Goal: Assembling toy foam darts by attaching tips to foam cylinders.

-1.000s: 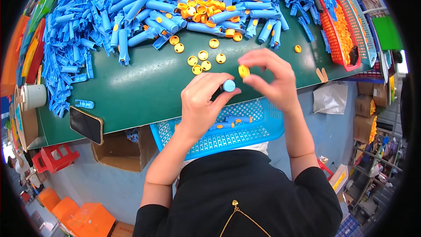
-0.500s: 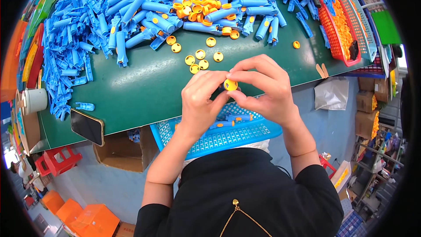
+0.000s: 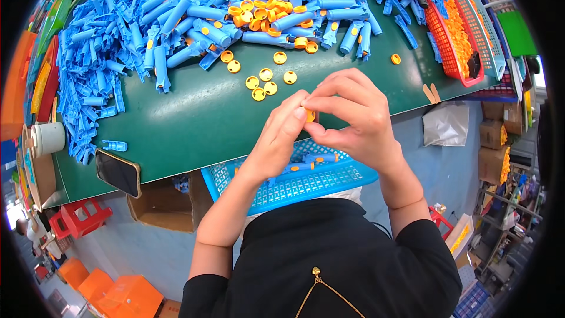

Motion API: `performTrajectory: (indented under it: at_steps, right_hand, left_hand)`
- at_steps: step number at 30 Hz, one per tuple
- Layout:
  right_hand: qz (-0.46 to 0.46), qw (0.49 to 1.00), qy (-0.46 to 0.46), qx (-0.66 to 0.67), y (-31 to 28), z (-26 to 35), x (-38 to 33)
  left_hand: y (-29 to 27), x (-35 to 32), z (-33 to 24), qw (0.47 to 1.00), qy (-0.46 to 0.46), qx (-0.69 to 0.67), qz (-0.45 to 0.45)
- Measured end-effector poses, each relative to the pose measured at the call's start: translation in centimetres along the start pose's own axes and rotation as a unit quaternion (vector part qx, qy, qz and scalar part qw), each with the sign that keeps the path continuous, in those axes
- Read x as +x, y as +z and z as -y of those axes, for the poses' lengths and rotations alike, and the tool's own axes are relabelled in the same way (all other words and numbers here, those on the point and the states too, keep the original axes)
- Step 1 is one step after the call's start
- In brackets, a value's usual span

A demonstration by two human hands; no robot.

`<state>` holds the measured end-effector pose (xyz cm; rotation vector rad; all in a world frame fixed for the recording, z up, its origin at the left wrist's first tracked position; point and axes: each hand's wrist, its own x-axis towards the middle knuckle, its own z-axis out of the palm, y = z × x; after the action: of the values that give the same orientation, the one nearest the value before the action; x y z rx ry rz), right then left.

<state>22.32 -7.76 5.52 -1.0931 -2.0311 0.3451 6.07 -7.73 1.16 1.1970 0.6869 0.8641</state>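
Note:
Both hands meet over the near edge of the green table [image 3: 194,118]. Between them is a round yellow cap [image 3: 310,116], mostly covered by fingers. My left hand [image 3: 275,138] is closed, its thumb pressed against the cap's side. My right hand [image 3: 359,112] pinches the cap with thumb and fingertips. Whether another part sits behind it is hidden. Just beyond, several loose yellow caps [image 3: 266,75] lie on the table. Below my hands is a light-blue basket [image 3: 329,185] with blue pieces [image 3: 321,158] bearing orange spots.
A large heap of blue plastic parts [image 3: 141,23] covers the far and left table, with orange caps [image 3: 259,17] among it. A phone [image 3: 118,172] and white cup [image 3: 48,138] are at left. At right stand a red basket [image 3: 450,41] of orange pieces and two wooden sticks [image 3: 431,93].
My left hand has turned and its thumb has come up over the cap, which now shows less. My right fingers have drawn in closer. The things on the table stay put.

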Motion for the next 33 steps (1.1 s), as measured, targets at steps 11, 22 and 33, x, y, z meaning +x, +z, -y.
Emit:
performTrajectory:
  at_steps: [11,22,33]
  right_hand:
    - [0.061,0.994,0.011,0.090,-0.5,-1.4,0.1]
    - [0.057,0.995,0.067,-0.043,4.5,-5.3,0.2]
    - [0.039,0.996,0.071,-0.045,4.8,-5.5,0.0]
  left_hand:
    - [-0.2,-0.2,1.6,0.994,0.072,0.075,-0.025]
    - [-2.8,-1.8,-1.1,0.951,-0.133,-0.278,-0.008]
    - [-3.7,-2.0,-2.0,0.854,-0.078,-0.515,0.017]
